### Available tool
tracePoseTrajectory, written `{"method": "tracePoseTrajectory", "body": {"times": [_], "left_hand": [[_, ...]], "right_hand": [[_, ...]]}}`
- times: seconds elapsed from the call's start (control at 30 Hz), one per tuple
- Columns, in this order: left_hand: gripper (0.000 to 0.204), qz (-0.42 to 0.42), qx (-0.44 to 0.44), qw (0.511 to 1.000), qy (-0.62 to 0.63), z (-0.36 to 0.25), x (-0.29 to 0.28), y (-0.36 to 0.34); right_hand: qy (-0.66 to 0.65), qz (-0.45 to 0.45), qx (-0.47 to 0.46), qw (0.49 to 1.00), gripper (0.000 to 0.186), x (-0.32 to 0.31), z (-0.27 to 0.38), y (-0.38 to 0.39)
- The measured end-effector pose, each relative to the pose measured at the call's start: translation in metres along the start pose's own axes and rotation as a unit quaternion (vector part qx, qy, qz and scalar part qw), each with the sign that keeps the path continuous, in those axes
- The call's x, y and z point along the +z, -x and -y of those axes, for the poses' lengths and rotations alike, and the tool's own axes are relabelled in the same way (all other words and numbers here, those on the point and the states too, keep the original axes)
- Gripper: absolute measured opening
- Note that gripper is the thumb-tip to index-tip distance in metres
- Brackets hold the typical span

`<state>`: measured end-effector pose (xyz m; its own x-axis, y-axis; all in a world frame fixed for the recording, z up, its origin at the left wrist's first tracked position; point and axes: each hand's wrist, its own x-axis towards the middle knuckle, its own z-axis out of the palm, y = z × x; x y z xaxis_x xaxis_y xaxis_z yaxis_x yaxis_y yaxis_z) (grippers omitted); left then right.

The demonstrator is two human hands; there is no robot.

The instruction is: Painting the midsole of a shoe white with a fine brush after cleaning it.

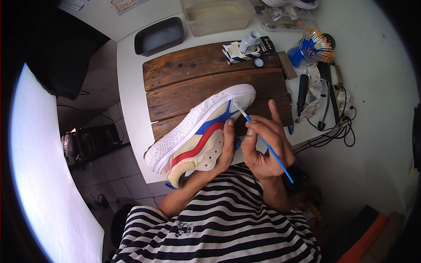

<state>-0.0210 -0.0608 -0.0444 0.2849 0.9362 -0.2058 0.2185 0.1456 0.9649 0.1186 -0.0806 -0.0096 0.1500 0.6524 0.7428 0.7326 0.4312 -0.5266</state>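
Note:
A sneaker (182, 140) is tilted on its side over the front of the wooden board, its white textured sole facing left and its toe pointing away. Its upper is cream with blue and red panels and a pale grey patch near the toe. My left hand (227, 147) grips it from the right, with the thumb along the upper and the other fingers mostly hidden. Between thumb and fingers, my right hand (277, 139) pinches a thin blue-handled paintbrush (280, 165). One finger sticks up, and the brush tip touches the pale patch.
On the wooden board (175, 72) are a small open bottle (250, 42), a striped box (237, 56) and a round cap (258, 62). Behind stand a black tray (139, 42) and a clear tub (197, 28). A cup of brushes (300, 56), a rotary tool (302, 93) and cables (346, 131) lie right.

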Motion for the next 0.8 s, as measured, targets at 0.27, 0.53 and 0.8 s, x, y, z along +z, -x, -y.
{"method": "tracePoseTrajectory", "body": {"times": [0.27,0.53,0.8], "left_hand": [[0.033,0.009,0.068,0.997,-0.018,0.006,-0.003,-0.004],[0.035,-0.021,-0.049,0.998,0.023,-0.026,-0.004,-0.004],[0.029,0.002,-0.010,1.000,0.008,-0.027,-0.004,-0.007]], "right_hand": [[-0.025,0.044,0.014,0.999,0.016,-0.009,0.004,-0.004],[-0.168,-0.054,0.130,0.976,0.021,-0.035,-0.045,-0.080],[0.042,0.058,0.104,0.992,0.016,-0.010,-0.098,-0.149]]}}
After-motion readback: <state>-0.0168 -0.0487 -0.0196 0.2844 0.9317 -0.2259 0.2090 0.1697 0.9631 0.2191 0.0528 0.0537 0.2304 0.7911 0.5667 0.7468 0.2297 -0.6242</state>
